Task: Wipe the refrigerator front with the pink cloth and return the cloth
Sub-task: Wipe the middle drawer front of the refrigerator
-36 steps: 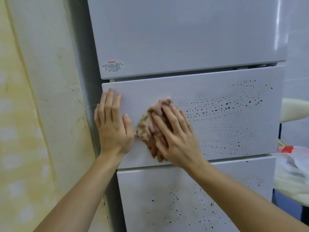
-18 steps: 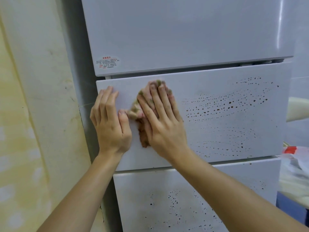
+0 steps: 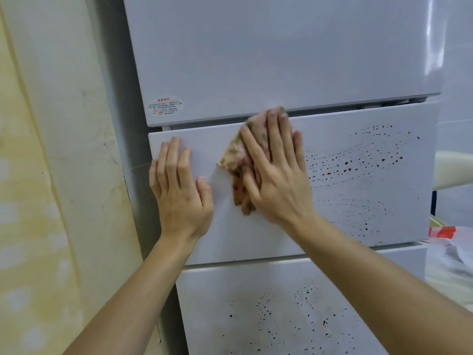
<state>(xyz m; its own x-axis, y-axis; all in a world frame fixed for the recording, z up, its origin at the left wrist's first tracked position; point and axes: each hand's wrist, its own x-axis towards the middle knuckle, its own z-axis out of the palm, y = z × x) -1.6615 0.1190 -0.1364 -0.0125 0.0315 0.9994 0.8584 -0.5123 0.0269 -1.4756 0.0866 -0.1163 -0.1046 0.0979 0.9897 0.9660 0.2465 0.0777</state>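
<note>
Cloth (image 3: 230, 157) has climbed, seemingly to drawer (image 3: 220, 234) top, under flat right hand (image 3: 279, 185); left hand (image 3: 179, 196) stays flat

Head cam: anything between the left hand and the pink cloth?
Only a bare, spot-free strip of the middle drawer front separates the left hand and the pink cloth; they don't touch. Head view.

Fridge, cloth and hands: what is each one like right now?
top door, shut, no spots.
middle drawer front, brown spots at right, clean at left.
bottom drawer front, brown spots.
pink cloth, crumpled, stained, pressed against middle drawer front.
right hand, flat on pink cloth, fingers straight.
left hand, flat on middle drawer front, holding nothing.
</note>
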